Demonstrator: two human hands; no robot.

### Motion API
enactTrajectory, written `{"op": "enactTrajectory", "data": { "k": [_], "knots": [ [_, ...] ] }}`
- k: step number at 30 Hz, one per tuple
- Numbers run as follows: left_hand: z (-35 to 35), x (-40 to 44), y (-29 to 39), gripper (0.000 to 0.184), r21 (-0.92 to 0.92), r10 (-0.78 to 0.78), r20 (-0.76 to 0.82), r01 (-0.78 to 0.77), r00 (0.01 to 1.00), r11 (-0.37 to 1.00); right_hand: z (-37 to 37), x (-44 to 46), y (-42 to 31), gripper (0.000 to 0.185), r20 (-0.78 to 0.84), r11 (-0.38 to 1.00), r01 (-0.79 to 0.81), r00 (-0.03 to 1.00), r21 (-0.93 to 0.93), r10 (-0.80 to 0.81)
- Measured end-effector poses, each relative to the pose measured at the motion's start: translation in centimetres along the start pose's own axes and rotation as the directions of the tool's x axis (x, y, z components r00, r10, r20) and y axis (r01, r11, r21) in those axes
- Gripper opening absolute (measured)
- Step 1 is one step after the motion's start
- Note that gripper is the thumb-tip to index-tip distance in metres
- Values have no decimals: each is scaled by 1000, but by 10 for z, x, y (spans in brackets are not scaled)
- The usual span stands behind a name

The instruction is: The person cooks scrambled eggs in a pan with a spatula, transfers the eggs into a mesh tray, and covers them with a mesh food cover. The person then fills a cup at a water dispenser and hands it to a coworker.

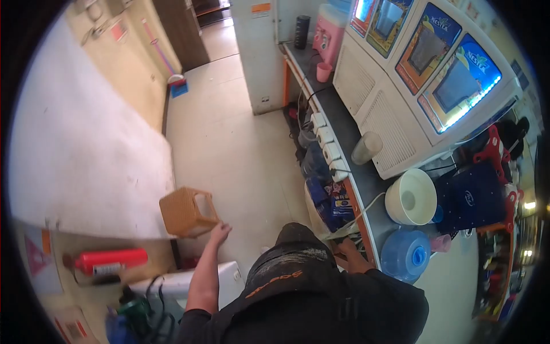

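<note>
My left hand (220,231) is closed on the lower corner of a brown plastic stool (180,213), which is tipped, with an opening in its side facing right. The stool is beside the white panel on the left. Under the counter's front edge, my right hand (348,250) reaches in by a pale plastic sheet or bag (344,230) and packed goods (342,202). Its fingers are partly hidden, and I cannot make out whether they hold anything. My black top and cap hide part of the floor below.
Along the right runs a counter (327,104) with Nestea dispensers (375,94), a clear cup (366,148), a cream bucket (411,198) and a blue water jug (405,255). Power sockets (327,150) line its edge. A red extinguisher (114,261) is lower left; a dustpan (179,88) is farther off.
</note>
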State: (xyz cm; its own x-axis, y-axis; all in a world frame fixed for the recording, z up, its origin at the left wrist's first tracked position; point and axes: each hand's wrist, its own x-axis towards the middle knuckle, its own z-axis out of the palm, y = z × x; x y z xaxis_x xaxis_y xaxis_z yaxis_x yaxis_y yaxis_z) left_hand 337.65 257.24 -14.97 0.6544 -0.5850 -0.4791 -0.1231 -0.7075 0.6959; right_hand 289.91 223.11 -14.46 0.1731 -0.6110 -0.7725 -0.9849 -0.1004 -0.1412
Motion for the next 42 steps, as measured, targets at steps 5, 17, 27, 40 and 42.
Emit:
{"op": "enactTrajectory", "data": {
  "k": [5,17,27,40,42],
  "knots": [
    [-37,171,247,89,11,55,18,-55,998,998,8,40,9,33,62,983,156,985,96,-163],
    [97,456,624,97,-186,739,-158,-755,655,629,110,106,-89,27,-242,841,26,962,540,125],
    [91,572,705,85,-346,864,225,-792,450,503,185,159,-350,18,61,198,-190,850,962,523],
    [42,721,806,81,-77,963,-3,-960,271,270,-129,132,-513,22,328,-195,-265,718,944,614],
    [44,727,809,82,-39,963,43,-963,265,267,-127,128,-516,24,368,-258,-263,685,930,628]
  ]
}}
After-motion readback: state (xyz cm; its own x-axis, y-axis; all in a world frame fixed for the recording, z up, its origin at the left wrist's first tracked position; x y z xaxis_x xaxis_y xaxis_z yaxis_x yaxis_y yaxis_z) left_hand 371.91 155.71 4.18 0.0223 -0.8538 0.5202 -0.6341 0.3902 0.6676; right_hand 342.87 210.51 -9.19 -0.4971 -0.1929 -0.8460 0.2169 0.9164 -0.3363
